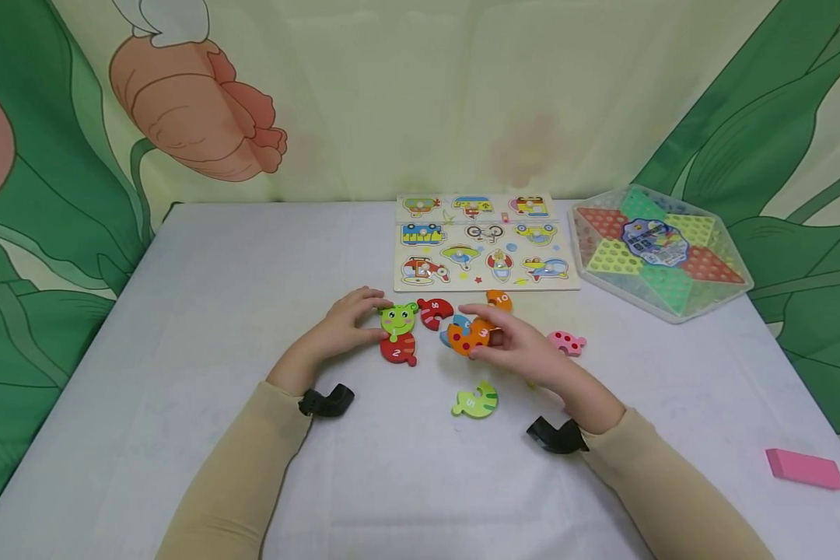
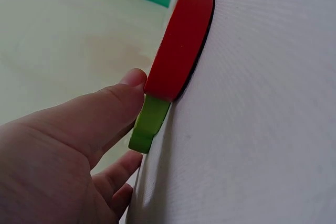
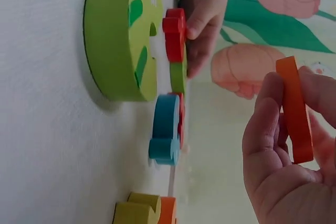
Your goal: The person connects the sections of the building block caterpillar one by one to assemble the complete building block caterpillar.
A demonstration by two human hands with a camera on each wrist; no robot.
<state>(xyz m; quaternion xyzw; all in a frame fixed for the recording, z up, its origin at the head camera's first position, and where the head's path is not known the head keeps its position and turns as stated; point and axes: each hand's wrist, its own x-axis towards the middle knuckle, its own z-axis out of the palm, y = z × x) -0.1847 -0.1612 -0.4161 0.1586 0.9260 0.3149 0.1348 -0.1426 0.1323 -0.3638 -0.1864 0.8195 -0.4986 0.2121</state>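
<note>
My left hand holds a green smiling animal-head puzzle piece between thumb and fingers at its left side. Fitted below that head is a red striped piece marked 2. Above the table my right hand pinches an orange puzzle piece with red spots; the right wrist view shows this orange piece edge-on between thumb and fingers. A blue piece lies behind it, partly hidden in the head view. Near it are a red piece and another orange piece.
A green striped piece lies nearer me, and a pink spotted piece right of my right hand. A yellowish piece is mostly hidden. Behind stand a vehicle puzzle board and a star-patterned game box. A pink block sits far right.
</note>
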